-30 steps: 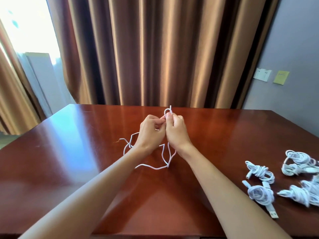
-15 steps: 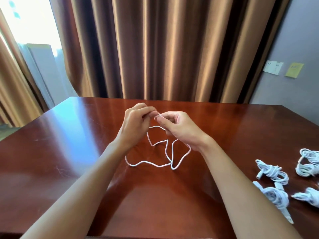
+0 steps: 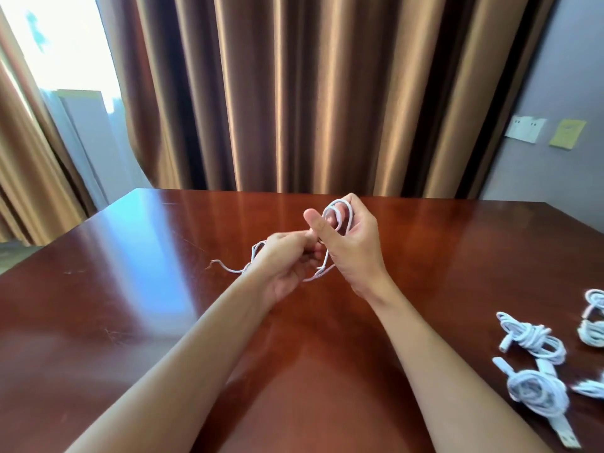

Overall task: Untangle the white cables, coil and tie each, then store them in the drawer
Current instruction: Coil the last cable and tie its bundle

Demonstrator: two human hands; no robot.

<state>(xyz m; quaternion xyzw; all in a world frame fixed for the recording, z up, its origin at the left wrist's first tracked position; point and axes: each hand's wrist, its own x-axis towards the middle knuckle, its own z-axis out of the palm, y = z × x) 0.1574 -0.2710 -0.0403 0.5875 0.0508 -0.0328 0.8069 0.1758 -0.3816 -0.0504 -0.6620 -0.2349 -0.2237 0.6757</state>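
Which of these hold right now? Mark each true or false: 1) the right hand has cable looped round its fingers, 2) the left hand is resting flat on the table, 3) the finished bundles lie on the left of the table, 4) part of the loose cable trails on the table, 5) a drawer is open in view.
1) True: the right hand holds loops of the loose cable round its fingers.
2) False: the left hand is raised and pinches the cable.
3) False: the coiled bundles lie on the right of the table.
4) True: its tail lies on the table to the left of the hands.
5) False: no drawer shows.
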